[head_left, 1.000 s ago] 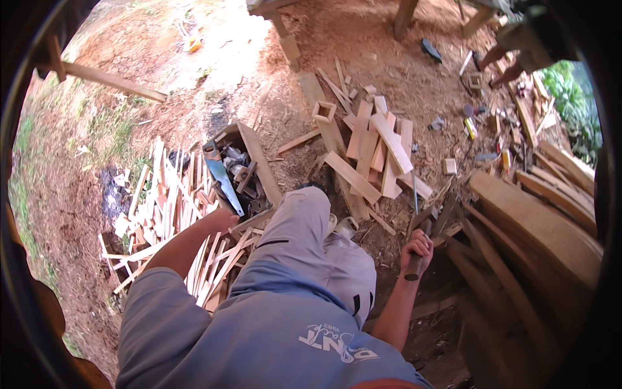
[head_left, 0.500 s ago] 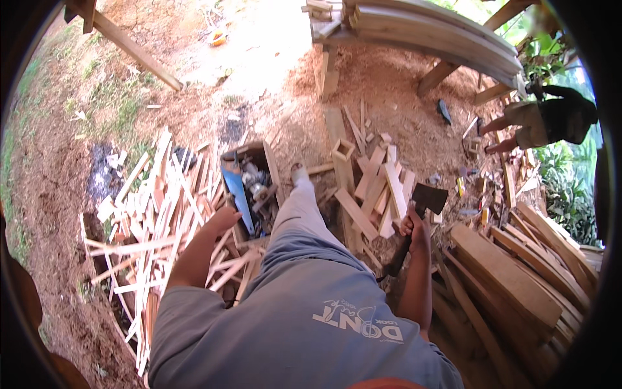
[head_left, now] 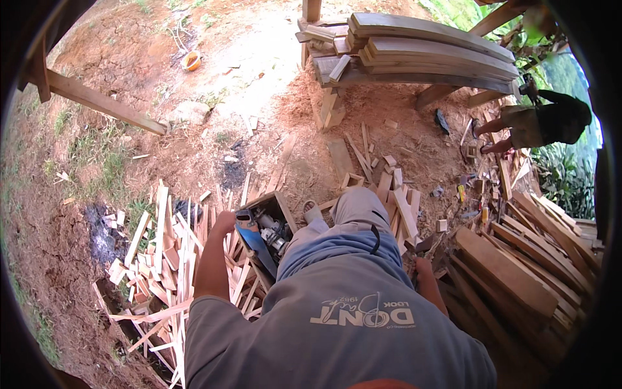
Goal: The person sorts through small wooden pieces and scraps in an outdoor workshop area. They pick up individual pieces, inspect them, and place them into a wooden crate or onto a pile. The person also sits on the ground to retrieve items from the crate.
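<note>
My right hand [head_left: 424, 267] is low at my right side, closed round a hatchet. Only the dark hatchet head [head_left: 426, 244] shows clearly in front of the hand; my body hides most of the handle. My left hand [head_left: 225, 223] hangs by the left rim of a wooden toolbox [head_left: 287, 212]. Its fingers are too hidden to read. Inside the box lie a handsaw [head_left: 254, 243] with a blue blade and a jumble of metal tools [head_left: 275, 235].
Wood offcuts [head_left: 162, 259] are heaped at left. Loose blocks [head_left: 403, 211] lie ahead of my right leg, with stacked timber [head_left: 512, 272] beyond. A workbench [head_left: 414, 74] carrying planks stands ahead. Another person [head_left: 547, 117] stands at far right.
One leg has come forward, and my body has shifted toward the blocks. My right hand has lowered with the hatchet, now closer to my side. My left arm remains by the toolbox.
</note>
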The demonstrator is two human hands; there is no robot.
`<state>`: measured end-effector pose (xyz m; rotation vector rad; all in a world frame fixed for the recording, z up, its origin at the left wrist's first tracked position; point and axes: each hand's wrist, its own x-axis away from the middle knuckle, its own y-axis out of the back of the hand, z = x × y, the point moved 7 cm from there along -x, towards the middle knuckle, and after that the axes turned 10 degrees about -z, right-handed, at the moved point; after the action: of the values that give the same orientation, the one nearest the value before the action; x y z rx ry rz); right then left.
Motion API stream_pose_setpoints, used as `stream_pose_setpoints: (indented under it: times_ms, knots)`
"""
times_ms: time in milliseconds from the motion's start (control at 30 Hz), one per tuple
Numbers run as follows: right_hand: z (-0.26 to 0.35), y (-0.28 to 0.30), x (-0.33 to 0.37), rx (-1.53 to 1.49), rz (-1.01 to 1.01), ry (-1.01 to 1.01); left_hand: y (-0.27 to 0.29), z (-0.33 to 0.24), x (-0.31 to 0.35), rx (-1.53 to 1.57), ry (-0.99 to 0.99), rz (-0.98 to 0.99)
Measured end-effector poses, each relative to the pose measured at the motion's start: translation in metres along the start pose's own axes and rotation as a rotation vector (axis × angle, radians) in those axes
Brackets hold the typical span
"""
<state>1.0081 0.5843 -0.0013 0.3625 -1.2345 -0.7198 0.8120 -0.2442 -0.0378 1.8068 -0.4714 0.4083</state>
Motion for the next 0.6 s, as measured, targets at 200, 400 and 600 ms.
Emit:
stream_pose_setpoints:
  times_ms: [200, 400, 600]
  knots:
    - [-0.001, -0.043, 0.026, 0.533, 0.159, 0.212, 0.107, -0.118, -0.101, 1.145, 0.464, 0.010]
    - [0.097, -0.118, 0.011, 0.608, 0.169, 0.243, 0.161, -0.190, -0.164, 1.487, 0.442, 0.265]
    - [0.260, -0.215, 0.012, 0.466, 0.152, 0.225, 0.191, -0.192, -0.238, 1.539, 0.546, 0.313]
